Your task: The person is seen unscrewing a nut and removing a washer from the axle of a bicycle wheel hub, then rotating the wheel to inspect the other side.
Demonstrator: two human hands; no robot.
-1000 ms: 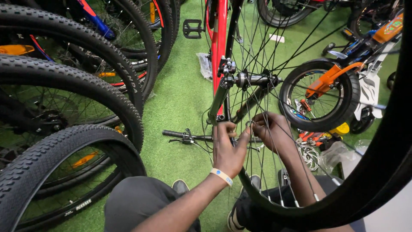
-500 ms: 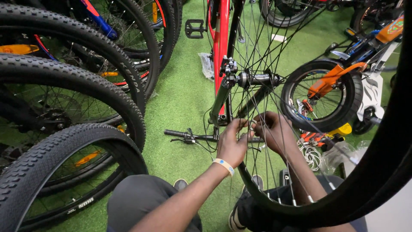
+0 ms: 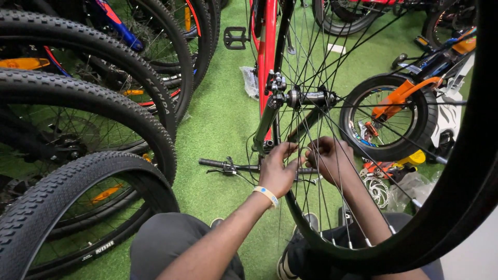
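Note:
A red bicycle stands upside down in front of me, its front wheel (image 3: 456, 171) close to the camera and its hub (image 3: 306, 97) between the fork legs. My left hand (image 3: 277, 168), with a pale wristband, reaches beside the grey fork leg (image 3: 265, 122) and pinches something small near the spokes. My right hand (image 3: 329, 158) works behind the spokes, fingers curled, meeting the left hand. What they pinch is too small to tell. The handlebar (image 3: 228, 166) lies on the green turf below the hands.
Several knobby-tyred bicycle wheels (image 3: 78, 171) crowd the left side. A small orange and black bicycle (image 3: 389, 116) lies at the right with a brake disc (image 3: 374, 186) and plastic wrapping beside it. A loose pedal (image 3: 234, 37) sits farther back. My knees are at the bottom.
Both hands have stayed together at the spokes near the fork; the fingers shifted slightly. The view has tilted a little.

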